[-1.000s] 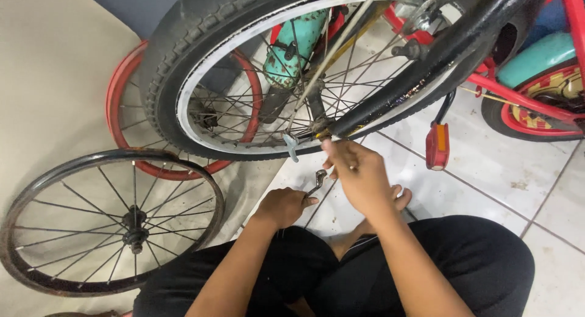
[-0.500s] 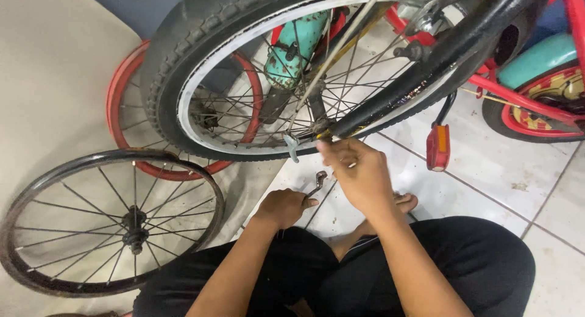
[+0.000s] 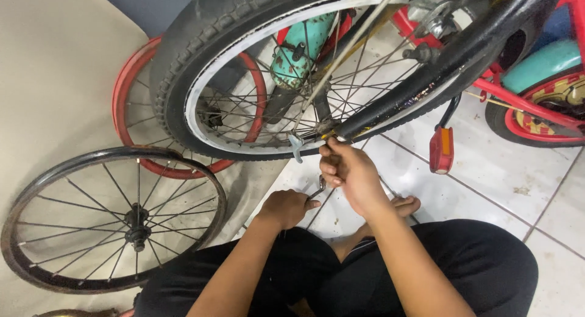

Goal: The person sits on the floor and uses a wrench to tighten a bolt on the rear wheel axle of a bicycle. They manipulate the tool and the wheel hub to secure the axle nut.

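A bicycle wheel [image 3: 201, 73] with a black tyre and a white rim stands upturned in front of me, still in its black frame [image 3: 426, 67]. My right hand [image 3: 350, 174] is closed around a small part at the lower end of the frame, by the rim. My left hand [image 3: 289, 207] sits lower, near the floor, gripping a metal wrench [image 3: 318, 189] whose head points up toward the right hand. A thin metal stay [image 3: 341, 58] runs across the spokes to a small bracket [image 3: 297, 147].
A bare black rim with spokes [image 3: 109, 222] lies at the left on a beige sheet. A red rim [image 3: 131, 91] lies behind it. A red pedal [image 3: 441, 149] hangs at the right, above white floor tiles. A red bicycle with a teal mudguard [image 3: 542, 61] stands at the far right.
Both hands stay in nearly the same place; the right hand has shifted slightly at the frame end. The wheel and the rims have not moved.
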